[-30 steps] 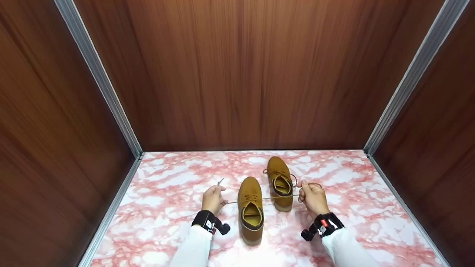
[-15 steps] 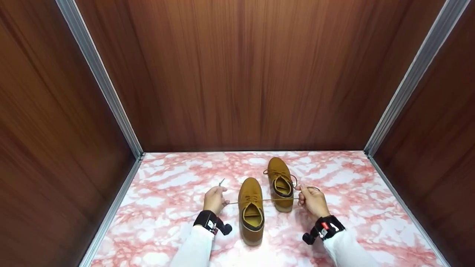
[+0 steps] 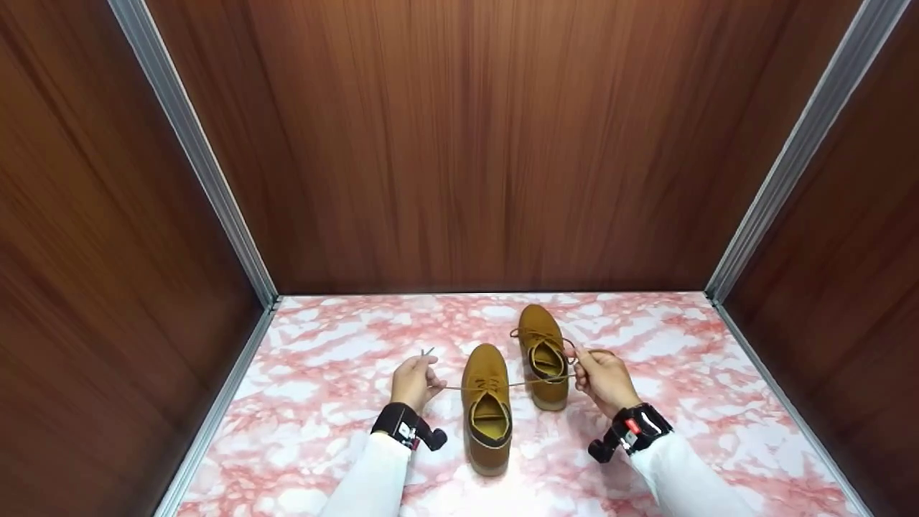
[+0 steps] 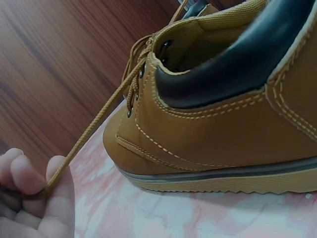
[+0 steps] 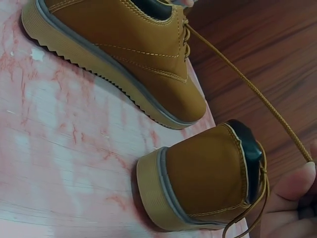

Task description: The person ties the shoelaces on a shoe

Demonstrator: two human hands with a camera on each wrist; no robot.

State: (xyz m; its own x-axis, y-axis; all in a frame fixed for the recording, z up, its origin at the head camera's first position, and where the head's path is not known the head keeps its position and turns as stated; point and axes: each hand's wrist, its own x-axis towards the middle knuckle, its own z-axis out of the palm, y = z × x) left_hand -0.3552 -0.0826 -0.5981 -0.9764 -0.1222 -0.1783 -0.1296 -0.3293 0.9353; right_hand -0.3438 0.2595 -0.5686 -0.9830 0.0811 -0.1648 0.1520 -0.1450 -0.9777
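Two tan lace-up shoes stand on the table, toes pointing away. The nearer shoe [image 3: 488,452] sits between my hands, its lace ends drawn out to both sides. My left hand [image 3: 413,382] grips one end of the shoelace [image 4: 94,123], which runs taut up to the eyelets in the left wrist view. The other end of the lace [image 5: 247,84] is pinched by my right hand [image 3: 604,380], which is beside the heel of the farther shoe [image 3: 549,395]. A dark collar lines each shoe's opening.
The farther shoe's laces are tied in a bow [image 3: 514,333] with loops at both sides. Pink-and-white marbled tabletop [image 3: 323,409] surrounds the shoes. Brown wood-look panels [image 3: 459,143] rise at the back and both sides, with metal posts [image 3: 201,158] at the corners.
Both hands keep hold of the lace ends. My right hand has risen slightly, and the left hand's fingers have shifted a little. The shoes stay where they were.
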